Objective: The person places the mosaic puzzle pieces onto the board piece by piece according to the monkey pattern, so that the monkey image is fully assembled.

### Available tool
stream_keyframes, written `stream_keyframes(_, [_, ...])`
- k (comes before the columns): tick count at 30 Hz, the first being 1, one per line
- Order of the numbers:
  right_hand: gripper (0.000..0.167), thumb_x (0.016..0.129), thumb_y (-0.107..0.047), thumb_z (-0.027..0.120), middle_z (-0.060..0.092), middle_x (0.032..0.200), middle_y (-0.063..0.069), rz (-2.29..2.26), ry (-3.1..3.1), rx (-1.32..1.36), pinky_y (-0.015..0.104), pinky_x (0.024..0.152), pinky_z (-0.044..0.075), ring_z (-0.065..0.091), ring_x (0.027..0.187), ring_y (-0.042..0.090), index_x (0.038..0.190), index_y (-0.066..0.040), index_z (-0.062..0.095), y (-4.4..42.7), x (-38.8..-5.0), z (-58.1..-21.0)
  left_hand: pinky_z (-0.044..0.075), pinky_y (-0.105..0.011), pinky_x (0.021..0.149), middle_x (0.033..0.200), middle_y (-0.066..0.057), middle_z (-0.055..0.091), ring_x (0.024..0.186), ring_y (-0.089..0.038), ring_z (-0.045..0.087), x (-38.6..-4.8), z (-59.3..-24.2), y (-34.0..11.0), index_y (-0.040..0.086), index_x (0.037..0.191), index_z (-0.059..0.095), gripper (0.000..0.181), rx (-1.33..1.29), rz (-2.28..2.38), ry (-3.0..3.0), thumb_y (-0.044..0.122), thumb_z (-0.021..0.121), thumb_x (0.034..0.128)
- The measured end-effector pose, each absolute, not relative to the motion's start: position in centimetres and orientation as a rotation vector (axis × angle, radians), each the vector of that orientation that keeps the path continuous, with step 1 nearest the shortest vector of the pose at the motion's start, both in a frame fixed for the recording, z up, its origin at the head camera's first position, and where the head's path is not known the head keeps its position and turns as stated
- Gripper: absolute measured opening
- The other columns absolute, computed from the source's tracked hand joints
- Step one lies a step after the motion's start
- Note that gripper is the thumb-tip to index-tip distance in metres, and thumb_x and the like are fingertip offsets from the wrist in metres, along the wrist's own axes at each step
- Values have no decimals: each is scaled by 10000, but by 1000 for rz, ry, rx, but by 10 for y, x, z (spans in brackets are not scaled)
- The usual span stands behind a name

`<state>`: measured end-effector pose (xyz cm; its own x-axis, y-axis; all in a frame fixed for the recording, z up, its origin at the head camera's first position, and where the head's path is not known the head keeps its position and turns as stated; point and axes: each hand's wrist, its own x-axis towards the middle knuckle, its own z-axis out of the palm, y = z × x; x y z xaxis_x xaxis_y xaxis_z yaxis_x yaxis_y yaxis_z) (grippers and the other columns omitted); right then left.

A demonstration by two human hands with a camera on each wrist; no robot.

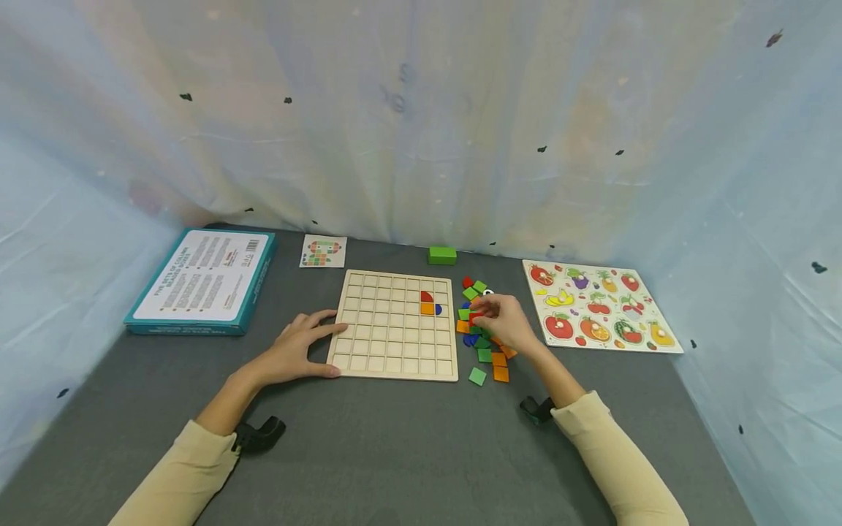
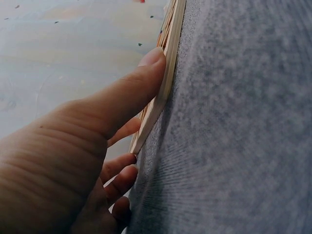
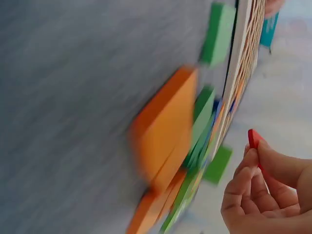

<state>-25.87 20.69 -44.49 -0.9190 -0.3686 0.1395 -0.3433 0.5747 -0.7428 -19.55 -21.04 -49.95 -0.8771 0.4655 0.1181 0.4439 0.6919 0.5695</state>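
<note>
My right hand (image 1: 505, 321) pinches a thin red piece (image 3: 253, 138) between thumb and fingertips, above a loose pile of tiles. Orange squares (image 1: 501, 374), green squares (image 1: 477, 376) and blue pieces lie in that pile, just right of a wooden grid board (image 1: 388, 329). On the board's upper right cells sit a red quarter-round (image 1: 427, 296), an orange square (image 1: 427, 309) and a blue rounded piece (image 1: 438, 310). With fingers spread, my left hand (image 1: 296, 348) touches the board's left side. Its thumb (image 2: 153, 58) rests against the near edge.
A teal-and-white box (image 1: 197, 277) lies at the left. Behind the board are a small pattern card (image 1: 323, 251) and a green block (image 1: 442, 255). A fruit picture board (image 1: 598, 340) lies at the right. Light curtains (image 1: 421, 146) hang behind the table.
</note>
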Motion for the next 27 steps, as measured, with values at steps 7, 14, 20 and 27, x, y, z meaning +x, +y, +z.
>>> stream_keyframes(7, [143, 898, 36, 698, 705, 1027, 153, -1253, 2597, -627, 324, 722, 506, 626, 834, 235, 1033, 42, 746, 159, -271, -449, 314, -644, 956, 1570, -135, 319, 1259, -339, 358, -196, -501, -211, 167, 1483, 506, 875, 788, 950, 2856, 568, 805, 765])
stream_keyframes(14, [129, 882, 59, 701, 704, 966, 124, -1063, 2700, -699, 326, 720, 490, 589, 785, 207, 991, 14, 755, 137, -274, -453, 291, -656, 970, 1577, -143, 306, 1269, -354, 351, -197, -502, -211, 173, 1491, 495, 871, 784, 953, 2837, 575, 792, 778])
stream_keyframes(20, [165, 900, 41, 688, 614, 1028, 143, -927, 2800, -851, 338, 726, 460, 542, 810, 222, 1054, 8, 739, 136, -265, -452, 294, -651, 962, 1572, -144, 316, 1259, -343, 356, -196, -501, -210, 168, 1483, 504, 871, 781, 956, 2842, 577, 795, 771])
stream_keyframes(27, [283, 944, -141, 701, 558, 1316, 217, -537, 2999, -1105, 562, 951, 402, 488, 1212, 401, 1204, -29, 696, 146, -243, -450, 315, -633, 954, 1574, -139, 313, 1247, -337, 363, -197, -501, -211, 166, 1485, 502, 882, 773, 936, 2847, 588, 792, 768])
